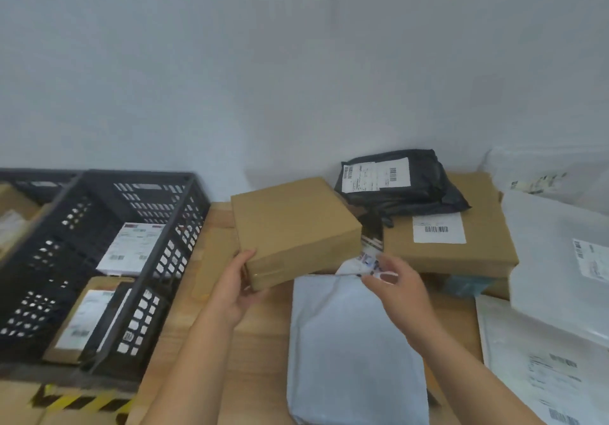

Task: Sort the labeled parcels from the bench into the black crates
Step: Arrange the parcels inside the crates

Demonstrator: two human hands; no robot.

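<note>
Nearest, a grey mailer [352, 342] lies flat on the wooden tabletop [263, 342], its top edge pinched by the right grip [398, 284]. The left grip [235, 284] curls round the near corner of a brown box [290, 230], just right of the black crate [99, 259] holding labelled parcels. Farther back, a black mailer [395, 180] rests on a larger carton [461, 253].

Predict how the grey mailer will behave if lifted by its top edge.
Probably floppy: the grey mailer looks like thin plastic, creased where the right hand pinches it. It would likely sag and hang. Its smooth film may slip.
</note>
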